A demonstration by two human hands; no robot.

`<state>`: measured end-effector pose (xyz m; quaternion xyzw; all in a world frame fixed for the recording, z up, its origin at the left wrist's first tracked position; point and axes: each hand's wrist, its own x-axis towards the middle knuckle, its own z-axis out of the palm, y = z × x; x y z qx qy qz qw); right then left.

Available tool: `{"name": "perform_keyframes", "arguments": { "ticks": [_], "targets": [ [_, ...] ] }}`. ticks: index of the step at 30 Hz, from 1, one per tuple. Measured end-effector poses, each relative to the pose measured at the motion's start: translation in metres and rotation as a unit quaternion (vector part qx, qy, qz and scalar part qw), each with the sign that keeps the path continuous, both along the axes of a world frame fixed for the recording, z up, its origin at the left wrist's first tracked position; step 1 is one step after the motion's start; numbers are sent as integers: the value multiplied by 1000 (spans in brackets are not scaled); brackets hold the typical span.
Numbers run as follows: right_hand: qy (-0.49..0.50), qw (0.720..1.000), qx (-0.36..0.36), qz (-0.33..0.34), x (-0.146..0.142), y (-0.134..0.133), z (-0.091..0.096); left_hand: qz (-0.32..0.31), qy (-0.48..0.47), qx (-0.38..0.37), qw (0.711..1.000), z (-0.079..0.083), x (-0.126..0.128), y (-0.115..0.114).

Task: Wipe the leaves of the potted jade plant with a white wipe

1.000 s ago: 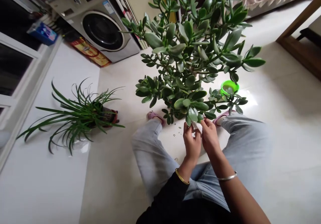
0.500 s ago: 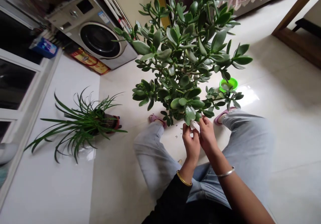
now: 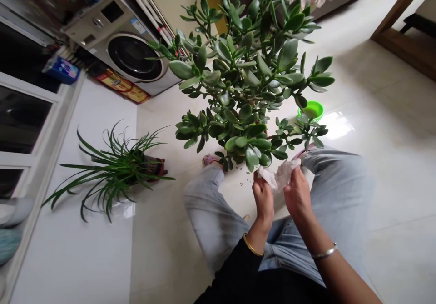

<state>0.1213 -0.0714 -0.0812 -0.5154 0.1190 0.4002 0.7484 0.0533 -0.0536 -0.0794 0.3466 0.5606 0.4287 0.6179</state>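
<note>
Between my two hands stretches a crumpled white tissue (image 3: 284,173), wrinkled and partly spread. My left hand (image 3: 263,199) pinches its left end, just below the lowest leaves. The right end is gripped by my right hand (image 3: 298,194), fingers closed on it. Right above the tissue stands a large jade plant (image 3: 245,95) with thick, glossy green leaves; its pot is mostly hidden by the foliage. Both hands appear apart from the leaves, though the left fingertips are close to a hanging one.
A bright green bowl (image 3: 310,111) stands on the floor behind the plant's right branches. At left is a potted long-leaved plant (image 3: 116,172). A washing machine (image 3: 132,54) is at the back left, a wooden frame (image 3: 402,36) at the right. Small crumbs lie on the floor.
My right hand has moved right and away from my left, spreading the tissue that was bunched between them. Both hands have drawn slightly back from the leaves. The view has shifted a little.
</note>
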Motion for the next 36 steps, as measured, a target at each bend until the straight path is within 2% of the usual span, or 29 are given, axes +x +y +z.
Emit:
{"name": "perform_keyframes", "arguments": {
  "ticks": [4, 9, 14, 22, 28, 31, 36],
  "targets": [
    [-59, 998, 9, 32, 7, 22, 5, -16, -11, 12, 1000, 9, 3, 6],
    [-64, 996, 8, 55, 7, 41, 20, -56, -20, 39, 997, 20, 13, 23],
    [-91, 993, 15, 71, 11, 44, 26, -65, 38, 46, 996, 24, 18, 28],
    [-65, 979, 49, 187, 24, 40, 17, -62, 59, 39, 996, 26, 16, 27],
    [-101, 981, 40, 160, 19, 38, 14, -55, 48, 55, 996, 27, 15, 27],
    [-128, 981, 4, 145, 19, 37, 14, -63, 45, 65, 995, 27, 14, 25],
    [-168, 976, -18, 135, 24, 45, 21, -81, 84, 76, 990, 25, 11, 24]
  ]
}}
